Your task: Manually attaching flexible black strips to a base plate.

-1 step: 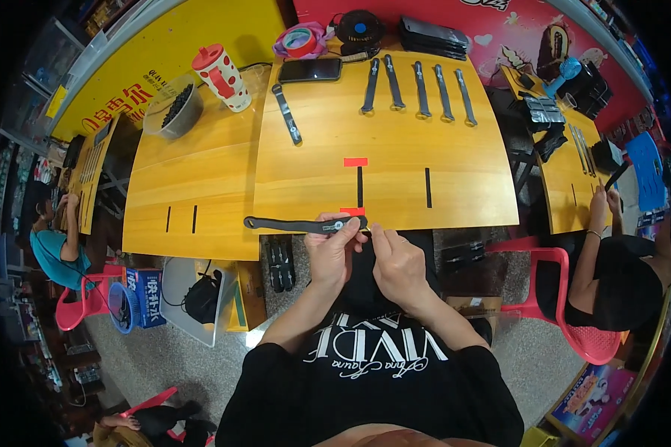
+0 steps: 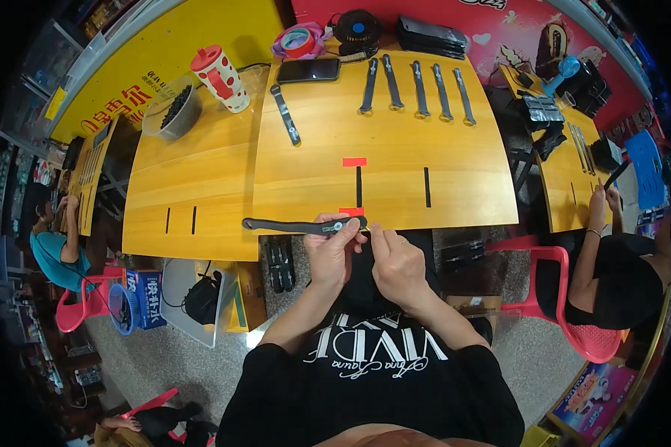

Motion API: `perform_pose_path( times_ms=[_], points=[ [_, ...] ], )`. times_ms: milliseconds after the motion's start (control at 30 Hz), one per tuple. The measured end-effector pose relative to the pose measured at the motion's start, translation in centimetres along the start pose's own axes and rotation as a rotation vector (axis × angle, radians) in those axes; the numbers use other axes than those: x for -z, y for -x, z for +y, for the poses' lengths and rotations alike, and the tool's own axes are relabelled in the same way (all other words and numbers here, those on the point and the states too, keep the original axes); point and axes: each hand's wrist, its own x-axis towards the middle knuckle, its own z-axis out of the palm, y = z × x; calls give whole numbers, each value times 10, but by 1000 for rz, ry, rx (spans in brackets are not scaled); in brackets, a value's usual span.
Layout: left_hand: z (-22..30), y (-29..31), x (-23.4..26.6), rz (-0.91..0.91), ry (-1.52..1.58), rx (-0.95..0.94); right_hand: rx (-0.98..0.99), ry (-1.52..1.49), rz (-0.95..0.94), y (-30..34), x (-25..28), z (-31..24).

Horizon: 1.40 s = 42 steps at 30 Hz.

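My left hand [image 2: 331,252] is closed round one end of a black strap [image 2: 291,225], thumb on top beside a small white print. The strap's other end, with a small hole in it, reaches left along the table's front edge. At the held end, my right hand [image 2: 397,262] is closed in a pinch; a small yellowish bit shows between the hands, too small to name. Several similar straps [image 2: 420,89] with brass-coloured rings at their near ends lie in a row at the back. Another black strap [image 2: 285,115] lies apart, further left.
Red tape [image 2: 355,162] and black strips [image 2: 427,188] mark the wooden table [image 2: 313,164]. Behind are a phone [image 2: 309,70], a fan [image 2: 358,30] and a spotted tumbler [image 2: 221,80]. A bowl of black pieces [image 2: 173,112] stands left. People work at tables on both sides.
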Motion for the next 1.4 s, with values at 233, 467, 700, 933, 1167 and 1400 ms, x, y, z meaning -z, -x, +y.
perform_pose_path(
  times_ms=[233, 467, 700, 933, 1167, 1400],
  points=[
    [-5, -1, 1, -51, -138, -189, 7, -79, 1, -3, -9, 14],
    [0, -4, 1, -69, -144, -149, 73, 36, 130, -5, -17, 15],
    [5, -8, 11, -136, -251, -84, 399, 228, -93, -21, 9, 50],
    [22, -22, 22, -343, -414, 205, 560, 41, -311, -28, 23, 65],
    [29, -32, 17, -442, -311, 349, 465, 48, -263, -11, 22, 58],
    [17, -24, 11, -376, -221, 264, 180, -119, -19, 10, -5, 41]
  ],
)
